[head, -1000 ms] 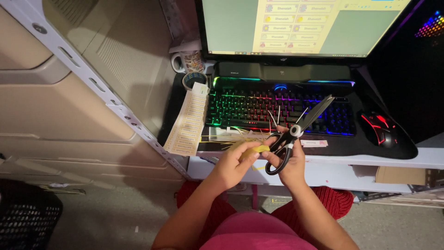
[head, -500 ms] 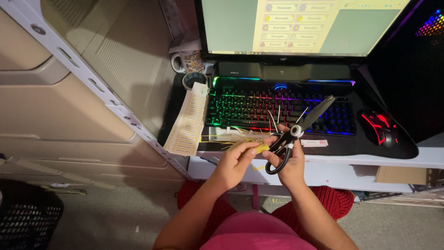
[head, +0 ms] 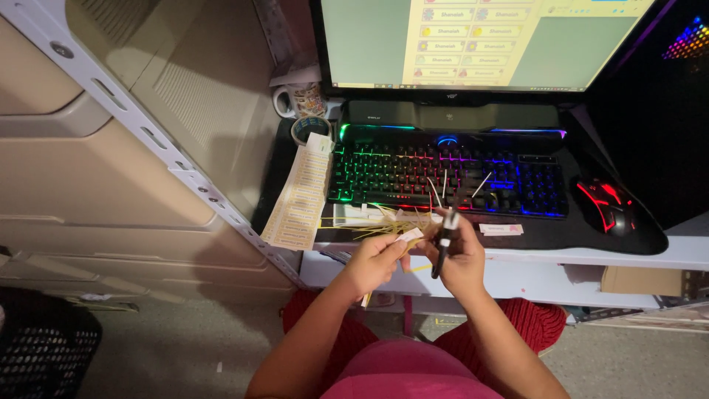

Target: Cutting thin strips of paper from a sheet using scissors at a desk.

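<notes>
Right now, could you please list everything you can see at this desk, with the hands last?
monitor: one, lit green and yellow, back of desk
keyboard: one, black with rainbow backlight, below the monitor
mouse: one, black with red glow, right of the keyboard
mug: one, white patterned, left of the monitor
tape roll: one, in front of the mug
label sheet: one long strip, pale yellow, left of the keyboard
paper trimmings: several thin yellow strips, desk edge
cut label: one, white, desk edge
scissors: one pair, black handles, in right hand
paper piece: one, small and pale, in left hand
left hand: pinching the paper piece
right hand: gripping the scissors
</notes>
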